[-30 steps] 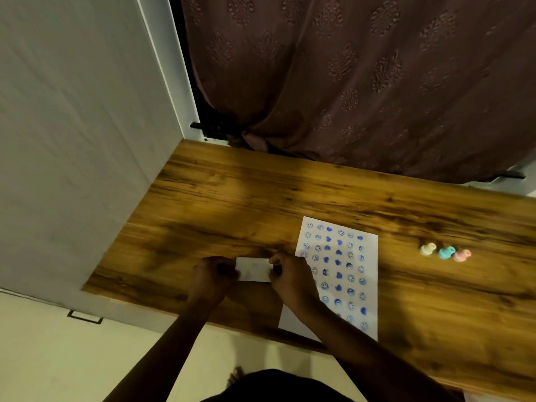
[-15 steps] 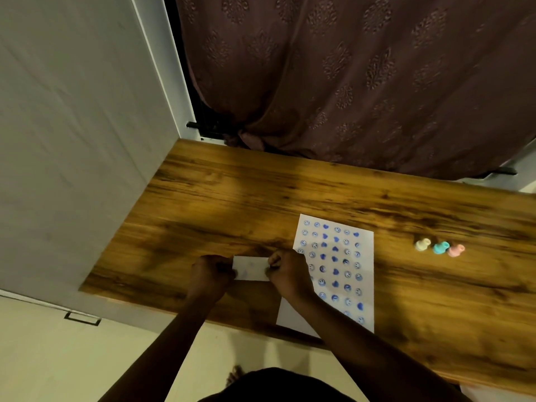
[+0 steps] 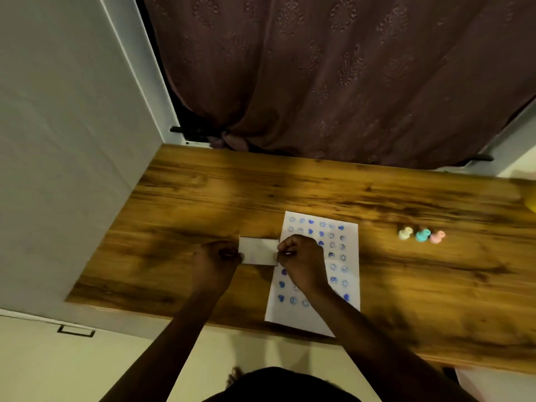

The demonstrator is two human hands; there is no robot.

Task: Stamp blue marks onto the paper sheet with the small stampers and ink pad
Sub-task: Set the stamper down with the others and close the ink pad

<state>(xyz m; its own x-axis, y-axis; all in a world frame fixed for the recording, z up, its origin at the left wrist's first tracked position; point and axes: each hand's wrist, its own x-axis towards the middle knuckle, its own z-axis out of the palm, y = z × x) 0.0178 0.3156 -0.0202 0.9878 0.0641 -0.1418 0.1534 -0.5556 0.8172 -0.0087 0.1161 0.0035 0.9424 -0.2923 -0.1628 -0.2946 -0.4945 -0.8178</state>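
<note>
Near the frame's centre, the left hand (image 3: 216, 258) and right hand (image 3: 298, 259), fingers curled, pinch opposite ends of a small flat white rectangular ink pad (image 3: 257, 251), probably closing or opening it. The white paper sheet (image 3: 316, 268) covered in blue marks lies just right; three small pastel stampers (image 3: 422, 235) stand unused at right.

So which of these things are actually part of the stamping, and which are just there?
Part of the job:
- white paper sheet with blue marks
- small white flat case, held by left hand and right hand; probably the ink pad
- cream, teal and pink stampers

Just there:
- maroon patterned curtain
- yellow object at the right edge
</note>
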